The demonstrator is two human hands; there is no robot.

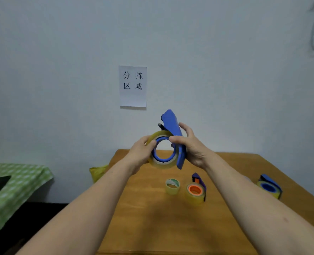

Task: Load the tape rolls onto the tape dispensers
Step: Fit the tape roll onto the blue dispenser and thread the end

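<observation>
Both hands hold a blue dispenser and a clear tape roll in the air above the wooden table.

The left hand curls its fingers round the roll's left edge, thumb on the front face. The right hand grips the dispenser's body, thumb laid across towards the blue hub. The roll sits around that hub, though it is hard to tell whether it is fully seated. On the table below lie a loose tape roll, just beside it an orange-hubbed dispenser carrying tape, and well to the right a second blue dispenser, also loaded. A paper sign hangs on the wall.
</observation>
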